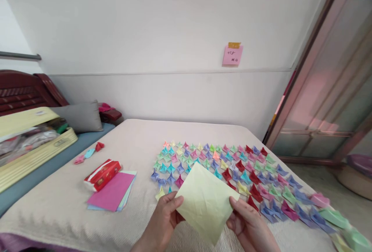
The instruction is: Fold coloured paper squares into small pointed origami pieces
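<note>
A pale yellow square of paper (207, 201) is held up with one corner pointing away from me and one toward me. Faint creases run across it. My left hand (165, 217) pinches its left corner between thumb and fingers. At the opposite corner my right hand (247, 221) does the same, thumb on top. Just beyond the sheet, rows of small folded paper boats (229, 174) in many colours spread over the bed, and the sheet hides some of them.
Left of my hands lies a stack of coloured paper (112, 196) with a red tissue pack (102, 174) on its edge. Several folded paper pieces (89, 153) sit farther left, near a yellow storage box (37, 155). A pink note (232, 55) is taped to the wall.
</note>
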{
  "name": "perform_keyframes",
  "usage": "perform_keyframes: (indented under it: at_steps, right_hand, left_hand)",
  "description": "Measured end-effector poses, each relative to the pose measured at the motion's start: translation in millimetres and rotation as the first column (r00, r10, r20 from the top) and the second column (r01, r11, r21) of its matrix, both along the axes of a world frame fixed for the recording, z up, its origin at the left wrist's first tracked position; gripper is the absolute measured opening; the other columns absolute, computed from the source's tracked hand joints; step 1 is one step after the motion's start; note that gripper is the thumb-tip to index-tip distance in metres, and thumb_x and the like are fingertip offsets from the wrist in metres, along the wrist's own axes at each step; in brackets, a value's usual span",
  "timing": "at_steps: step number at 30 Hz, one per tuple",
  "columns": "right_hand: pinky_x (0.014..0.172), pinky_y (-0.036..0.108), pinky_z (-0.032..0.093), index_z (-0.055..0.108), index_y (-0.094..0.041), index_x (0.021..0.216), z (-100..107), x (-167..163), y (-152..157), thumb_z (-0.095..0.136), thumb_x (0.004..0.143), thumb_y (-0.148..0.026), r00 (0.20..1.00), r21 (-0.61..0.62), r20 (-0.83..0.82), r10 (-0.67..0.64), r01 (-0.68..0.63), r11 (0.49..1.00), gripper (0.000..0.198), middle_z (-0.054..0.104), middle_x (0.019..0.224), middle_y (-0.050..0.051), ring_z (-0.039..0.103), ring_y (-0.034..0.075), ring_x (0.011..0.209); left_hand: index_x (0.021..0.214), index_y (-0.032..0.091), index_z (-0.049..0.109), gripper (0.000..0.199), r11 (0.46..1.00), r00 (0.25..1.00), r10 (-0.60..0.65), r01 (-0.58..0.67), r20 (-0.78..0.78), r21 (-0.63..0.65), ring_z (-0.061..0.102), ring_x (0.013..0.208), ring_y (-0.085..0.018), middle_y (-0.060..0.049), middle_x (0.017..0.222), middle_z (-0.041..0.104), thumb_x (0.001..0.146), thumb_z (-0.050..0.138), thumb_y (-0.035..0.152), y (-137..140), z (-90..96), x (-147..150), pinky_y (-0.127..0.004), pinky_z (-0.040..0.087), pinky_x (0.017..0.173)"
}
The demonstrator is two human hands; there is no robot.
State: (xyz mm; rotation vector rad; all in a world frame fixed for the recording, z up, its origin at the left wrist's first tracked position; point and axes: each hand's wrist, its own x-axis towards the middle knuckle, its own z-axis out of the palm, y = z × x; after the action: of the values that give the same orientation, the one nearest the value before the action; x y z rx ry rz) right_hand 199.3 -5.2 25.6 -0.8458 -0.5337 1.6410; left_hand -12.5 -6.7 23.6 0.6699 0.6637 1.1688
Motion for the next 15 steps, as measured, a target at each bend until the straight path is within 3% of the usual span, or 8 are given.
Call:
perform_keyframes:
  at_steps: [7,15]
  right_hand:
    - [0.06,0.022,0.059,0.076,-0.015,0.084,4.3,5.5,-1.1,0.081,0.069,-0.025,1.0,0.011,0.022,-0.018,0.017,1.0,0.018,0.076,0.084,0.004,0.067,0.014,0.07]
    - [0.072,0.027,0.058,0.078,-0.017,0.073,6.5,2.7,-8.4,0.084,0.065,-0.026,0.998,0.065,0.062,0.007,-0.011,0.998,0.014,0.077,0.082,0.005,0.068,0.017,0.076]
  left_hand:
    - [0.072,0.011,0.07,0.014,0.998,0.998,0.059,-0.059,-0.01,-0.035,0.056,0.062,-0.012,-0.004,0.069,0.065,0.075,0.072,0.025,2.3,-8.2,-2.7,-0.021,0.043,0.057]
    - [0.082,0.012,0.072,0.014,0.998,0.999,0.052,-0.052,0.006,0.03,0.06,0.077,-0.017,-0.008,0.082,0.07,0.079,0.067,0.025,-2.5,3.2,-5.0,-0.026,0.046,0.07]
